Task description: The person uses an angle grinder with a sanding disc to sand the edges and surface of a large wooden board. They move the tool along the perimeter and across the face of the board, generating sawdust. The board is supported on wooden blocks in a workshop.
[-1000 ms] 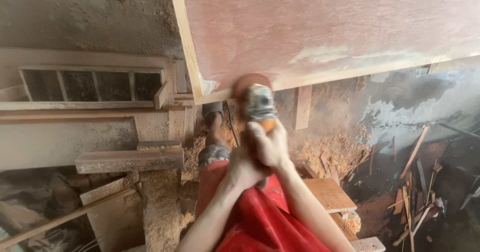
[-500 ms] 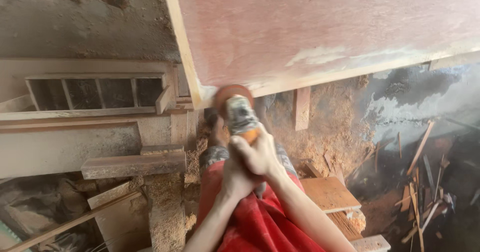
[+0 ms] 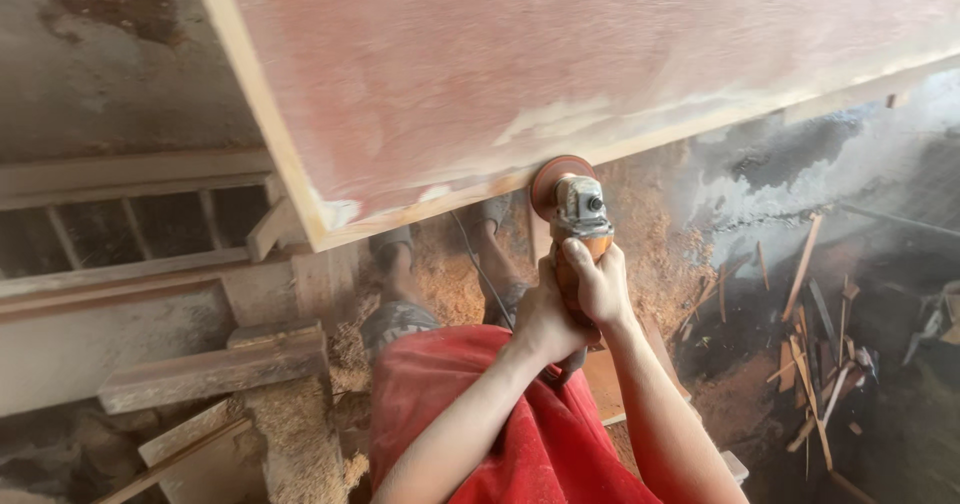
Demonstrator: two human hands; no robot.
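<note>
Head view: both hands (image 3: 572, 299) grip orange grinder (image 3: 578, 226) against smooth plywood panel (image 3: 560, 54)

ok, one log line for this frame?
hands: left hand + right hand grip angle grinder | disc at reddish panel lower edge

We see open air right of our hands; the reddish panel (image 3: 560, 54) blocks everything above the grinder (image 3: 575, 214).
</note>
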